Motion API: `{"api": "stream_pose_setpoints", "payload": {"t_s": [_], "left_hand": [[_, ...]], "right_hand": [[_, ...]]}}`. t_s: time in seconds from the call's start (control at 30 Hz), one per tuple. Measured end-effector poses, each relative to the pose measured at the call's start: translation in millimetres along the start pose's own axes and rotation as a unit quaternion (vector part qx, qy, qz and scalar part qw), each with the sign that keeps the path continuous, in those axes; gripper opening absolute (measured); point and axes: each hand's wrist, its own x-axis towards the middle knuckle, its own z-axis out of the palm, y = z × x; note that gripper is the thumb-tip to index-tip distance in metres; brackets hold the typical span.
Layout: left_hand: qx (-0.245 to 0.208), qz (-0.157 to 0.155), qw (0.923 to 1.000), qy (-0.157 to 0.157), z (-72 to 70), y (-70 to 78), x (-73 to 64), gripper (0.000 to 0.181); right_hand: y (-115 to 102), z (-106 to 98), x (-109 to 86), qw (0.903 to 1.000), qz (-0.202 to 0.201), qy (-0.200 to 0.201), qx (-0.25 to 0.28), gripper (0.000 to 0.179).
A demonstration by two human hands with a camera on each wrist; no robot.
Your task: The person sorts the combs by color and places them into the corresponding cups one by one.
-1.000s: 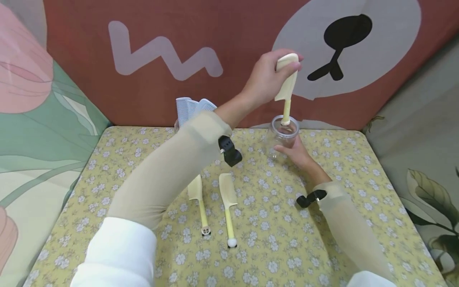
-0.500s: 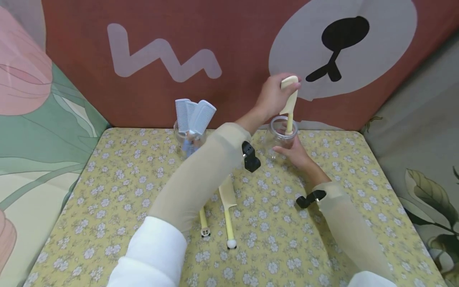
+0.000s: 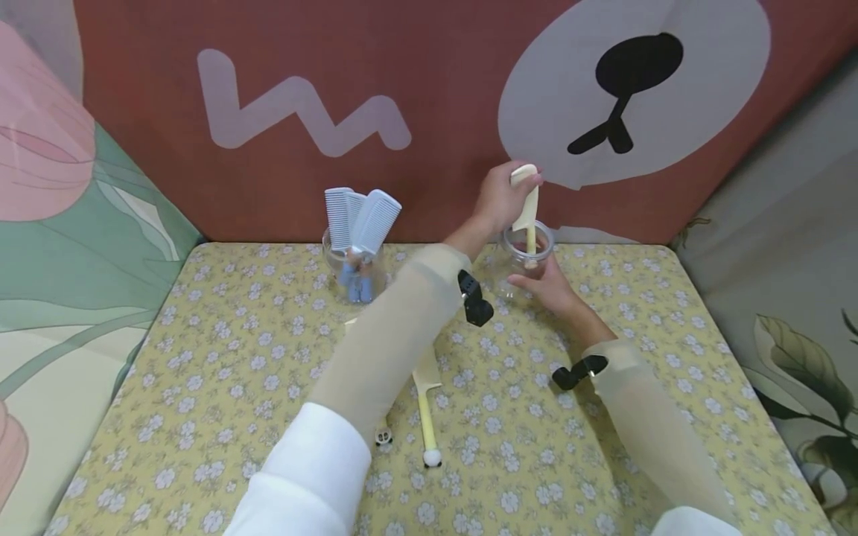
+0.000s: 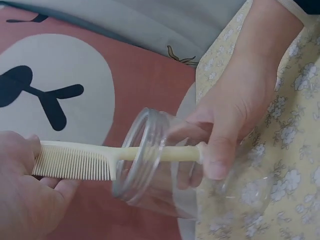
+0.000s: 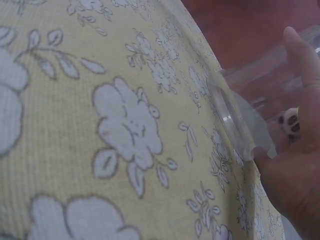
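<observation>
My left hand (image 3: 500, 195) pinches a cream comb (image 4: 75, 159) by its toothed head, with the yellow handle pointing down through the mouth of a clear jar (image 3: 515, 265). The handle's end, a small panda-like figure (image 5: 291, 121), shows inside the jar in the right wrist view. My right hand (image 3: 551, 286) holds the jar around its lower side, thumb and fingers on opposite sides. On the table lie two more cream combs: one comb (image 3: 427, 417) lies right of the left forearm, while the other comb (image 3: 383, 435) is mostly hidden beneath that arm.
A second clear jar (image 3: 335, 260) at the back left holds several blue combs (image 3: 377, 219) standing teeth-up. The flowered yellow cloth (image 3: 221, 387) covers the table. A printed red backdrop (image 3: 302, 45) rises along the table's back edge.
My left hand has lowered the comb, so its handle has gone from the jar's mouth to deeper inside. The left forearm has swung right, uncovering the blue combs' jar. The right hand stays put.
</observation>
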Motion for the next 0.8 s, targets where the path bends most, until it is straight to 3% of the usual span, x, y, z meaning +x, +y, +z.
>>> {"api": "stream_pose_setpoints", "payload": {"t_s": [0.27, 0.53, 0.8], "left_hand": [[0.004, 0.001, 1.0000, 0.003, 12.5, -14.3, 0.7, 0.027], [-0.016, 0.006, 0.9998, 0.008, 14.1, -24.9, -3.0, 0.027], [0.005, 0.001, 0.9997, 0.024, 15.6, -28.6, -1.7, 0.028]], "right_hand": [[10.7, -0.2, 2.9, 0.9998, -0.013, 0.007, -0.015, 0.093], [15.3, 0.7, 4.2, 0.9991, -0.039, 0.008, -0.013, 0.092], [16.7, 1.3, 4.1, 0.9993, -0.038, 0.004, 0.001, 0.092]]}}
